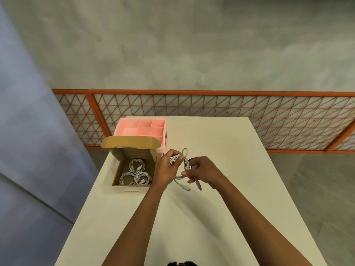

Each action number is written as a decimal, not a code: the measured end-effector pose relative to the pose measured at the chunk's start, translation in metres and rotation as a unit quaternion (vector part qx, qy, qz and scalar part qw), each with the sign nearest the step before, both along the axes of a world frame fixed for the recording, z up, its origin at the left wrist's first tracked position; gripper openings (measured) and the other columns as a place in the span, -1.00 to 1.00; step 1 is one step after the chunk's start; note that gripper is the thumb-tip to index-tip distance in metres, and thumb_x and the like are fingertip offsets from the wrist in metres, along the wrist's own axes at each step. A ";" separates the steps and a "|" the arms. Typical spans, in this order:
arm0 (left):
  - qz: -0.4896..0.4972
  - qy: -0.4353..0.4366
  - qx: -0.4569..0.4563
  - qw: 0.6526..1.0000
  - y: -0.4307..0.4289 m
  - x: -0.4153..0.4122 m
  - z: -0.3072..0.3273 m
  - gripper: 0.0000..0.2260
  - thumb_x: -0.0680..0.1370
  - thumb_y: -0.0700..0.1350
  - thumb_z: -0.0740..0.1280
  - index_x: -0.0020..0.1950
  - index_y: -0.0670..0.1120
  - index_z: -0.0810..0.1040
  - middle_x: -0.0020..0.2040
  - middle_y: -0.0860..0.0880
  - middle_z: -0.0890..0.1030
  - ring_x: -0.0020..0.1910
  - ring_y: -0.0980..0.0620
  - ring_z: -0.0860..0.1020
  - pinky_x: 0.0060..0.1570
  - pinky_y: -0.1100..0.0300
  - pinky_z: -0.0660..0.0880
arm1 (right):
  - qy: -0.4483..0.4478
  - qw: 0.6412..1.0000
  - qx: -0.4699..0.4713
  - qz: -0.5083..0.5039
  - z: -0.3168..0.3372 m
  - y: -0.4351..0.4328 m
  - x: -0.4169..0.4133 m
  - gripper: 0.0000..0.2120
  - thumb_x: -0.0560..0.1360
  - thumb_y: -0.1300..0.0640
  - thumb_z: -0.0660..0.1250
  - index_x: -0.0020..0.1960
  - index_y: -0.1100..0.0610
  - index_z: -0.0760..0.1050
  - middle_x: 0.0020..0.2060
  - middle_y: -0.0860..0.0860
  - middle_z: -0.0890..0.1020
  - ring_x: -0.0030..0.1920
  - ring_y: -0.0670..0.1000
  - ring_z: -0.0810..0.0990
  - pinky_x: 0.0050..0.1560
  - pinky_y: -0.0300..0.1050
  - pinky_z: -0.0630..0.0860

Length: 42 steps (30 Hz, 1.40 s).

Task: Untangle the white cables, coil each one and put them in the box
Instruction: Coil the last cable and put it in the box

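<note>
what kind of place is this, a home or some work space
Likely an industrial or workshop-type space, not a home: bare grey concrete floor, an orange metal mesh fence, and a plain white table holding a cardboard box of coiled cables.

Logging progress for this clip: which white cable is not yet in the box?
The white cable gripped between the left hand and right hand; the other three lie coiled inside the cardboard box.

Both hands, left hand [166,168] and right hand [204,171], hold a white cable [184,166] above the tabletop [211,217]; coiled cables [135,172] lie in the box [132,150] near its left edge.
</note>
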<state>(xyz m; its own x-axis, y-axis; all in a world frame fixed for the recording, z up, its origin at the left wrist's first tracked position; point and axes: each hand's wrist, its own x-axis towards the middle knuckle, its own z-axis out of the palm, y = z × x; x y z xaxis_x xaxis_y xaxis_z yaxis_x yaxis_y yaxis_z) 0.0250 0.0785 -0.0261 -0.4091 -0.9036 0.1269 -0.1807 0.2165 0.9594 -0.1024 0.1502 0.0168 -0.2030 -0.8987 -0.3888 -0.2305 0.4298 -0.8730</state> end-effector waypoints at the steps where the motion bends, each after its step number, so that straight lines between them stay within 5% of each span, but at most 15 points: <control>1: 0.009 -0.003 0.001 1.000 0.000 -0.001 -0.001 -0.93 0.57 -0.12 0.33 -0.08 -0.10 0.52 -0.20 0.07 0.57 -0.17 0.15 0.52 -0.12 0.27 0.40 | 0.018 1.000 -0.001 -0.025 0.004 -0.001 0.002 -0.67 0.35 0.25 0.54 -0.02 0.21 0.43 -0.30 0.13 0.63 -0.42 0.04 0.62 -0.25 -0.06 0.60; 7: 0.076 -0.035 -0.015 0.996 -0.007 0.006 -0.005 -0.89 0.57 -0.15 0.32 -0.02 -0.19 0.53 -0.12 -0.04 0.60 -0.13 0.05 0.52 -0.24 0.51 0.34 | 0.058 0.995 0.024 0.080 0.021 -0.001 -0.001 -0.92 0.43 0.22 0.46 -0.20 0.21 0.59 -0.39 0.11 0.58 -0.36 0.05 0.56 -0.15 -0.04 0.53; 11: 0.085 -0.050 -0.016 0.995 -0.007 0.013 -0.012 -0.89 0.56 -0.15 0.33 -0.01 -0.18 0.54 -0.09 -0.06 0.62 -0.09 0.03 0.54 -0.22 0.40 0.36 | 0.093 0.989 0.001 0.112 0.032 0.003 -0.004 -0.90 0.50 0.15 0.38 -0.08 0.13 0.66 -0.34 0.06 0.55 -0.38 -0.01 0.40 -0.42 -0.29 0.34; 16: 0.073 -0.040 -0.012 0.996 -0.003 0.015 -0.017 -0.94 0.56 -0.17 0.33 -0.04 -0.16 0.52 -0.11 -0.05 0.62 -0.11 0.04 0.56 -0.12 0.26 0.42 | 0.098 0.987 -0.040 0.122 0.045 0.009 -0.011 -0.89 0.51 0.20 0.37 -0.14 0.08 0.66 -0.09 0.23 0.63 -0.20 -0.03 0.47 -0.27 -0.31 0.39; 19: 0.088 -0.026 0.011 0.996 -0.003 0.020 -0.014 -0.92 0.57 -0.17 0.32 0.00 -0.18 0.52 -0.12 -0.01 0.60 -0.14 0.20 0.53 -0.16 0.42 0.41 | 0.069 0.989 -0.045 0.123 0.049 0.012 -0.018 -0.89 0.52 0.22 0.35 -0.08 0.13 0.66 -0.17 0.02 0.64 -0.16 -0.04 0.48 -0.26 -0.35 0.42; 22: 0.094 0.010 0.044 0.995 -0.002 0.022 -0.013 -0.95 0.57 -0.13 0.32 -0.05 -0.10 0.51 -0.12 0.00 0.59 -0.13 0.11 0.52 -0.15 0.26 0.42 | 0.029 0.993 -0.050 0.100 0.049 0.014 -0.022 -0.87 0.54 0.19 0.33 -0.07 0.14 0.67 -0.20 -0.01 0.66 -0.17 -0.06 0.49 -0.23 -0.36 0.42; 25: 0.056 0.050 0.112 0.991 0.003 0.024 -0.006 -0.94 0.58 -0.10 0.29 -0.08 -0.03 0.48 -0.16 0.02 0.57 -0.24 0.13 0.43 -0.36 0.26 0.35 | 0.002 0.998 -0.039 0.052 0.049 0.014 -0.029 -0.85 0.55 0.16 0.31 -0.13 0.07 0.64 -0.22 -0.06 0.64 -0.12 -0.06 0.52 -0.26 -0.34 0.41; 33: -0.099 0.101 0.181 0.973 0.008 0.029 0.019 -0.72 0.53 -0.19 0.36 0.24 -0.02 0.54 0.03 0.12 0.62 -0.36 0.21 0.42 -0.44 0.30 0.35 | -0.024 0.999 -0.024 -0.038 0.054 0.016 -0.047 -0.81 0.58 0.19 0.26 0.09 0.25 0.60 -0.21 -0.04 0.58 -0.21 -0.13 0.47 -0.51 -0.47 0.36; 39: -0.093 0.041 0.138 0.985 0.006 0.023 0.026 -0.87 0.44 -0.24 0.46 -0.05 -0.07 0.64 -0.15 0.04 0.63 -0.36 0.01 0.35 -0.52 0.29 0.34 | -0.042 0.997 -0.027 -0.065 0.045 0.018 -0.049 -0.79 0.57 0.26 0.26 0.12 0.33 0.58 -0.34 -0.07 0.56 -0.40 -0.13 0.43 -0.51 -0.39 0.32; 42: -0.069 0.016 0.110 0.991 0.006 0.020 0.029 -0.90 0.45 -0.23 0.46 -0.08 -0.09 0.62 -0.18 0.05 0.59 -0.34 0.07 0.42 -0.52 0.29 0.38 | -0.034 0.997 -0.026 -0.059 0.043 0.018 -0.051 -0.80 0.58 0.24 0.26 0.11 0.32 0.58 -0.34 -0.09 0.55 -0.39 -0.12 0.44 -0.46 -0.41 0.36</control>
